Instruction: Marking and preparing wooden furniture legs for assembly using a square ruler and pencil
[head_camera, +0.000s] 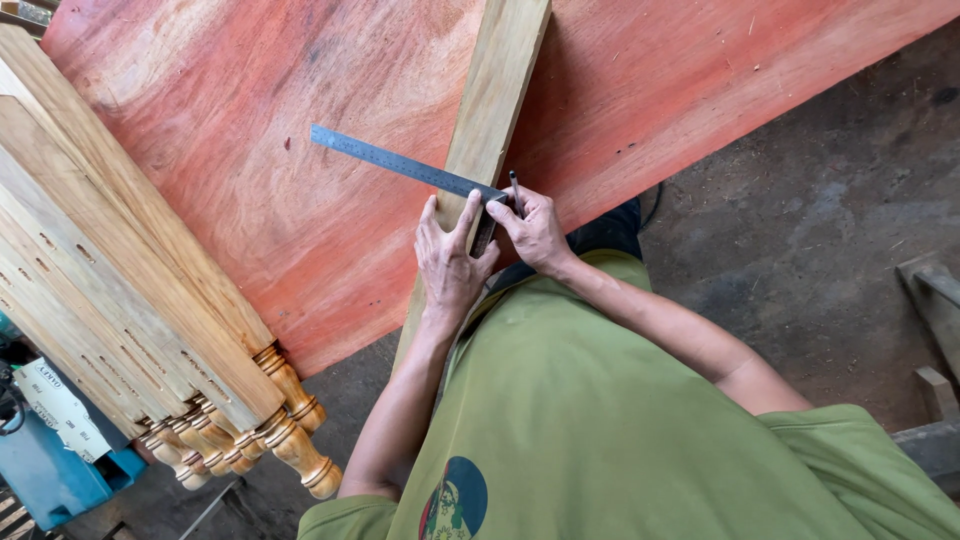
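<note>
Together, two hands (452, 262) (534, 228) press one steel square (400, 166) on one plank (487, 110).

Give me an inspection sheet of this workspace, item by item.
Surface: reddish wooden board, bare in the middle.
Job's things: pale wooden plank lying across the board; steel square laid across it; pencil at the square's edge.
Clutter: stack of turned wooden legs on the left of the board.
Hands: left hand flat on the plank and square; right hand holds the pencil.
Cables: nothing seen.
Surroundings: dusty concrete floor; blue box lower left.
</note>
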